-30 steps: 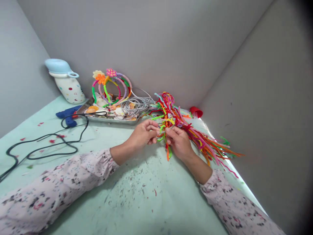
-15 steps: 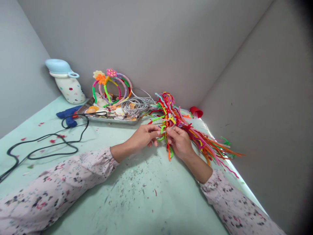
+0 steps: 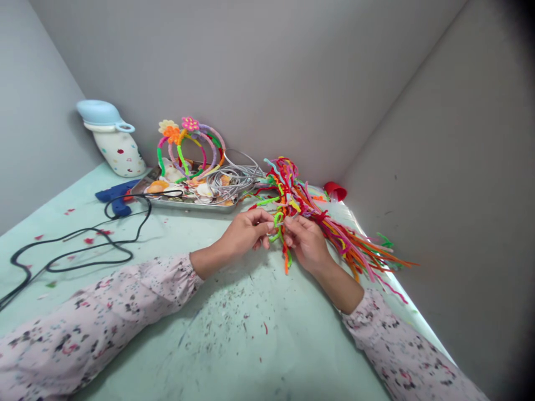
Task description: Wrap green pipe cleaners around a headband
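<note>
My left hand (image 3: 249, 231) is closed in a pinch, thumb against forefinger. Facing it, my right hand (image 3: 307, 239) pinches too, its fingertips a short gap away. A short length of thin, pale pipe cleaner (image 3: 280, 224) spans the gap, gripped at both sides; its ends are hidden by the fingers. Right behind the hands lies a heap of fuzzy, bright pipe cleaners (image 3: 286, 181), with green and orange ends hanging just below the fingertips. A longer bundle of pipe cleaners (image 3: 355, 245) stretches right, past my right hand.
A metal tray (image 3: 196, 206) holds flower-topped headbands (image 3: 180, 147), coiled grey wire (image 3: 236, 181) and loose petal-like pieces. To its left are a blue glue gun (image 3: 119, 195), its black cord (image 3: 90, 264) and a white bottle (image 3: 119, 150). A red cup-shaped thing (image 3: 335, 191) stands by the wall.
Both hands keep nearly the same place and pinch. The green and orange strands near the fingertips have shifted slightly. Nothing was let go.
</note>
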`<action>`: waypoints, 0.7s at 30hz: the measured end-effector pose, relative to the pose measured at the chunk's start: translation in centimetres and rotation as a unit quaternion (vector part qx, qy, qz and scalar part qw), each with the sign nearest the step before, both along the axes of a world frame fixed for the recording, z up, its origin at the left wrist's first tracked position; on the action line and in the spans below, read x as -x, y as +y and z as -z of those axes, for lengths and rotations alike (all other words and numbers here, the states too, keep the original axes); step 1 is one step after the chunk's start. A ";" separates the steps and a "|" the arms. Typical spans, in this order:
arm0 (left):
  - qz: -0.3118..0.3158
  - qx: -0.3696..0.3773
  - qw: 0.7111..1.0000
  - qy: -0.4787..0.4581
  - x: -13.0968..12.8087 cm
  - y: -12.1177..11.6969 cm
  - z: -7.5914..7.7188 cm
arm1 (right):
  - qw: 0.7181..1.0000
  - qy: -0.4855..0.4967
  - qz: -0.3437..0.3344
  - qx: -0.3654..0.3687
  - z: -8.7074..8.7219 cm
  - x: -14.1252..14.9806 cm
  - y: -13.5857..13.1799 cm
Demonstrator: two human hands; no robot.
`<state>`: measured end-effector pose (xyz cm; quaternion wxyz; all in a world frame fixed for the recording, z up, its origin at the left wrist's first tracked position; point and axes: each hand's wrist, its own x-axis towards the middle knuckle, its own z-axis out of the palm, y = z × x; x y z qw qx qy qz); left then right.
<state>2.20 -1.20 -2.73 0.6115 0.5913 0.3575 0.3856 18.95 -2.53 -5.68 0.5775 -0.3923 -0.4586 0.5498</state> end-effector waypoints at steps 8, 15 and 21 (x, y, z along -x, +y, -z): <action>0.002 0.001 1.000 -0.030 -0.2 0.0 0.1 | 1.000 0.022 0.000 0.012 -0.2 0.1 0.0; 0.006 0.019 0.998 -0.059 -0.2 0.0 0.2 | 0.999 0.033 0.004 0.017 -0.4 0.0 0.0; -0.013 0.019 0.998 -0.058 -0.3 -0.2 0.0 | 0.999 0.030 -0.001 0.014 -0.4 0.1 0.0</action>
